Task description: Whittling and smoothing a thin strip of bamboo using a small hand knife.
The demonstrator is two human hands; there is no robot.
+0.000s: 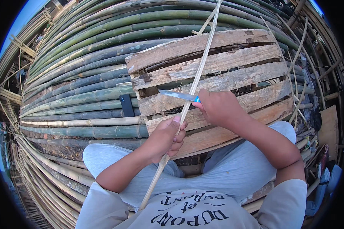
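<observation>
A long pale bamboo strip (198, 72) slants from my lap up past the far edge of a wooden slatted pallet (225, 63). My left hand (167, 138) is closed round the strip near the pallet's front edge, thumb on top. In my right hand (219, 107) is a knife (176, 94), its handle wrapped by my fingers, with a blue band showing at the blade's base. The blade points left and lies across the strip, a little beyond my left hand. Most of the knife's handle is hidden in my fist.
Rows of green bamboo poles (118, 36) lie beyond and left of the pallet. A dark phone (126, 105) rests on poles beside the pallet's left edge. Thin bamboo strips (294, 76) lie along its right side. More pale poles (46, 168) are at lower left.
</observation>
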